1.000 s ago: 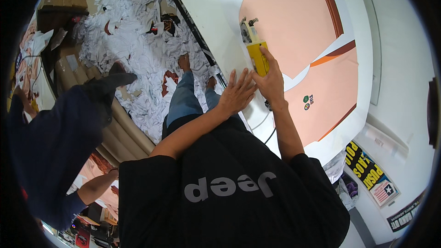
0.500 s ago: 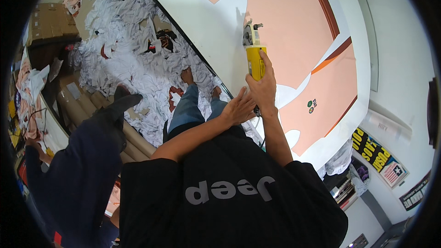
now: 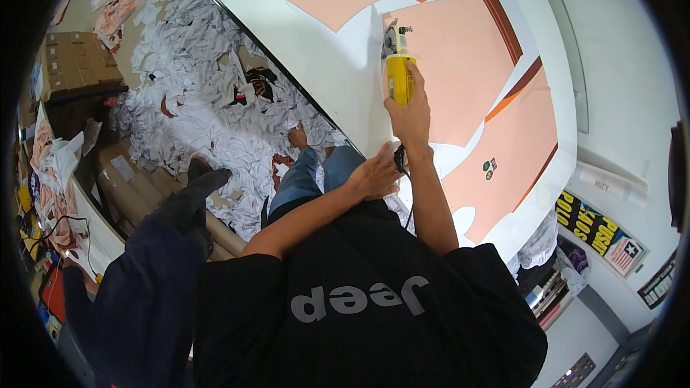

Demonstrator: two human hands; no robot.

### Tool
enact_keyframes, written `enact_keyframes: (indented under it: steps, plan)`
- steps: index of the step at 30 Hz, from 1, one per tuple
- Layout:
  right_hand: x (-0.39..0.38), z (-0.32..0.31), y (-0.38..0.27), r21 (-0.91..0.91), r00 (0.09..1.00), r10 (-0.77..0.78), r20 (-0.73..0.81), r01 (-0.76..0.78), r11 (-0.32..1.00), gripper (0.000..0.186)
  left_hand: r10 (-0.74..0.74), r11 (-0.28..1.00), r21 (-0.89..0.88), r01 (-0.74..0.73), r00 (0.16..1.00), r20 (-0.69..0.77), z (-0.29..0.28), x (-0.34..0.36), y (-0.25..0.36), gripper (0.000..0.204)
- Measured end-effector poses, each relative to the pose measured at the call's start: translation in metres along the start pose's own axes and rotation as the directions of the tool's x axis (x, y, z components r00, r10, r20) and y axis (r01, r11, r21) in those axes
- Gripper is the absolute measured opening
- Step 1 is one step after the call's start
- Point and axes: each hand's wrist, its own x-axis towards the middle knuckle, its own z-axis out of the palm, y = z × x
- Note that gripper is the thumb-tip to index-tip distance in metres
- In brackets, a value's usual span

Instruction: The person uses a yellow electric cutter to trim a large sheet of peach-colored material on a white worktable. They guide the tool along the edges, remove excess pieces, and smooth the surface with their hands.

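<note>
My right hand (image 3: 411, 121) is wrapped round the yellow body of a small electric rotary cloth cutter (image 3: 399, 80). The cutter's round blade and metal foot sit at the left border of a peach printed fabric panel (image 3: 460, 54), close to its far left corner. A black cord (image 3: 411, 205) hangs from the tool's rear, past my right wrist. My left hand (image 3: 375, 174) lies at the table's near edge beside that wrist, fingers stretched and seemingly empty; their undersides are hidden. White fabric surrounds the printed panels, with another peach panel (image 3: 514, 162) to the right.
The white table (image 3: 302, 50) has a dark edge on its left. Heaps of white fabric scraps (image 3: 194, 86) cover the floor there. Cardboard boxes (image 3: 79, 65) and brown rolls (image 3: 133, 179) stand farther left. Another person (image 3: 144, 280) in dark clothes is close at my left.
The cutter and my right hand have moved farther away along the panel's left border, nearer its far corner. My left hand has shifted slightly at the table edge. The view has tilted a little.
</note>
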Motion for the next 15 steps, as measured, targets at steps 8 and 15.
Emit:
enact_keyframes:
  steps: [8,15]
  plan:
    - [0.037,0.003,-0.019,0.003,1.000,-0.013,-0.004,0.013,1.000,0.085,0.069,0.979,-0.195,-0.061,0.997,0.033,-0.016,-0.006,-0.004,0.075]
    - [0.063,-0.006,-0.037,-0.016,0.999,0.006,0.052,-0.006,1.000,0.081,0.071,0.965,-0.241,-0.100,0.989,-0.127,-0.016,-0.020,-0.031,0.066]
